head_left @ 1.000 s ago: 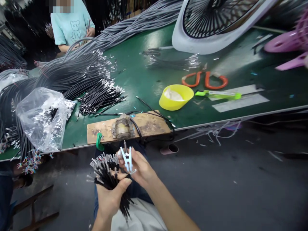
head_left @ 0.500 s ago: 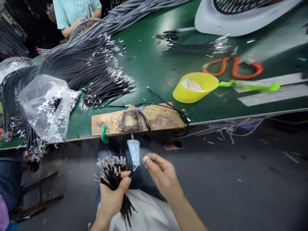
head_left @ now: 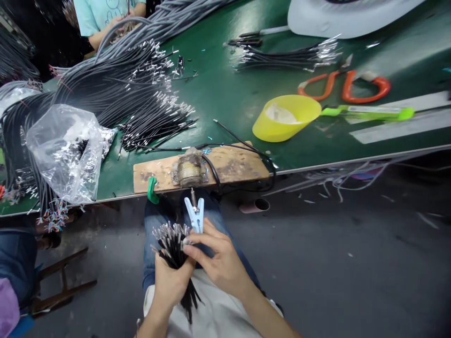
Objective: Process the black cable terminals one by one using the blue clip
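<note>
My left hand [head_left: 175,283] is closed round a bundle of thin black cables [head_left: 173,251], their stripped silvery ends pointing up and away from me. At the bundle's right edge, my right hand [head_left: 220,258] pinches thumb and forefinger together around a small whitish piece, too small to name. Just beyond those fingers, a light blue clothespin [head_left: 196,216] hangs at the metal shaft of a small motor [head_left: 190,169]. The motor is fixed on a wooden board [head_left: 239,163] at the table's edge; the right fingers partly overlap the clothespin's near end.
A green clamp [head_left: 152,190] grips the board. Many black cables [head_left: 155,119] and a clear plastic bag [head_left: 63,150] lie at left. To the right are a yellow cup [head_left: 271,129], orange-handled scissors [head_left: 366,98] and a green cutter [head_left: 380,112]. Across the table [head_left: 218,94] sits another person [head_left: 105,19].
My right hand has moved left from beside the clothespin to the edge of the cable bundle. The clothespin, a blurred block before, now shows two distinct legs. The left hand keeps hold of the cables.
</note>
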A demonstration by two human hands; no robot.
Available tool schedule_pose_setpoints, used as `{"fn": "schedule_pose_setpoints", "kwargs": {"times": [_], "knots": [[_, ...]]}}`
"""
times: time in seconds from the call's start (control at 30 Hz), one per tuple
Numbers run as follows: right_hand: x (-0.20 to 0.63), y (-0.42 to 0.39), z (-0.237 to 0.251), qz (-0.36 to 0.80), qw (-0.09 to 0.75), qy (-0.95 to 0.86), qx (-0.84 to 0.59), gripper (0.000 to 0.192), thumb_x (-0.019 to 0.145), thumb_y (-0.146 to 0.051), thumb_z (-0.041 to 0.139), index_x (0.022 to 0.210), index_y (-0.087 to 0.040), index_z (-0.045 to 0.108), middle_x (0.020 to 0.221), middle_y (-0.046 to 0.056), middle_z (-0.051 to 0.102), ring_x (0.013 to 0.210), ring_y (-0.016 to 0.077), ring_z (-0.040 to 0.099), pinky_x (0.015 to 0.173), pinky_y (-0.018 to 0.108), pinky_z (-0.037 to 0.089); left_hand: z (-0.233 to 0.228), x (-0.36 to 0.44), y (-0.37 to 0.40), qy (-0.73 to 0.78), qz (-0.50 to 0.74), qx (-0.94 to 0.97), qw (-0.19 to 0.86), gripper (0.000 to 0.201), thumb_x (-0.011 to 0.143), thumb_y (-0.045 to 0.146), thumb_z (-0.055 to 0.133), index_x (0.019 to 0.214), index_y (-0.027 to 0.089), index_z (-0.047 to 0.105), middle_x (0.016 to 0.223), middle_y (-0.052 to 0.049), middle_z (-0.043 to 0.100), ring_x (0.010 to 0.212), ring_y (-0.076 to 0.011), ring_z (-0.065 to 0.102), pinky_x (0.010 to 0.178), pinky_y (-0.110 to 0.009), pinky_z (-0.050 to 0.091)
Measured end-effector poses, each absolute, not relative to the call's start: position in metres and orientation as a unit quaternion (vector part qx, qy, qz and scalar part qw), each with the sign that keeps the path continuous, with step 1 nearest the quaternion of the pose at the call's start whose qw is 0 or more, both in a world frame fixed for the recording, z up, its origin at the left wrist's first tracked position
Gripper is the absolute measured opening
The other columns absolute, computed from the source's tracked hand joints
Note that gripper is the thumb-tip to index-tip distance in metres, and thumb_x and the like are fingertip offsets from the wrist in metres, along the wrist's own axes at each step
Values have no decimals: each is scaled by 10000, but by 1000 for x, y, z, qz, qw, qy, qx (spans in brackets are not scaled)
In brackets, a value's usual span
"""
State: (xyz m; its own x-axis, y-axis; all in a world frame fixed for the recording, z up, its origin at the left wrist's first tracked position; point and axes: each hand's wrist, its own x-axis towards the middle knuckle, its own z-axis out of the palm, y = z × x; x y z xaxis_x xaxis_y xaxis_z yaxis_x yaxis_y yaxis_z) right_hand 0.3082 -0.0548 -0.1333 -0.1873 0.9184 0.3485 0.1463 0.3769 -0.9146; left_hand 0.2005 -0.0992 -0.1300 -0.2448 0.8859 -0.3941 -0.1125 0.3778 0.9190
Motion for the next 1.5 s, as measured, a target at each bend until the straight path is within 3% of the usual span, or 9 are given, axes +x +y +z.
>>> {"fn": "schedule_pose_setpoints", "kwargs": {"times": [0.07, 0.23, 0.57, 0.77, 1.03, 1.17, 1.27, 1.37, 1.5], "knots": [[307, -55, -135, 383, 527, -637, -413, 218, 803, -107, 513, 598, -179, 523, 577, -20, 451, 595, 136, 422, 578, 274, 350, -131, 201, -98, 640, 476, 303, 521, 138, 638, 245, 723, 641, 127, 652, 636, -13, 627, 629, -134, 570, 658, -249, 470], [305, -60, -135, 424, 566, -570, -419, 220, 820, -131, 495, 608, -178, 533, 604, -8, 477, 609, 135, 452, 567, 262, 355, -133, 199, -99, 626, 479, 300, 537, 250, 673, 351, 694, 616, 131, 589, 467, 36, 491, 431, -70, 432, 454, -214, 378], [314, -55, -158, 613, 506, -487, -362, 316, 837, -424, 486, 710, -174, 630, 679, 30, 531, 645, 162, 507, 601, 275, 417, -130, 196, -95, 616, 462, 306, 559, 387, 681, 491, 653, 604, 114, 614, 390, 44, 405, 353, -55, 366, 378, -208, 301], [310, -55, -149, 622, 507, -463, -377, 208, 796, -331, 568, 667, -169, 578, 625, 9, 529, 581, 138, 501, 528, 243, 413, -131, 201, -96, 628, 454, 298, 557, 387, 636, 506, 676, 568, 141, 568, 403, 45, 411, 357, -59, 364, 374, -213, 322], [303, -68, -149, 288, 650, -571, -411, 135, 787, -73, 515, 752, -194, 561, 666, 3, 507, 635, 142, 472, 611, 268, 407, -128, 205, -99, 636, 450, 321, 538, 317, 698, 416, 655, 558, 144, 571, 429, 32, 447, 405, -75, 402, 422, -223, 362], [314, -57, -145, 611, 526, -489, -331, 202, 830, -342, 537, 711, -180, 552, 664, 10, 501, 605, 137, 469, 561, 260, 391, -123, 197, -93, 617, 456, 348, 539, 299, 655, 416, 697, 572, 135, 639, 443, 3, 530, 417, -97, 464, 445, -238, 412], [321, -47, -141, 835, 367, -329, -245, 376, 697, -526, 637, 701, -157, 563, 634, 2, 496, 549, 111, 447, 519, 241, 362, -119, 197, -86, 603, 468, 366, 532, 320, 601, 461, 723, 566, 146, 683, 574, -53, 658, 577, -179, 599, 620, -309, 504], [326, -36, -140, 889, 290, -265, -235, 384, 591, -480, 738, 623, -135, 572, 568, -23, 475, 496, 77, 387, 482, 215, 310, -116, 200, -82, 604, 464, 377, 527, 307, 602, 454, 722, 547, 154, 693, 591, -66, 679, 612, -211, 624, 670, -350, 517], [329, -19, -139, 854, 332, -280, -288, 294, 569, -360, 776, 577, -124, 601, 498, -47, 468, 454, 59, 348, 446, 198, 277, -114, 199, -85, 632, 464, 378, 493, 177, 582, 307, 759, 553, 150, 683, 586, -48, 665, 593, -194, 610, 641, -330, 521]]}}
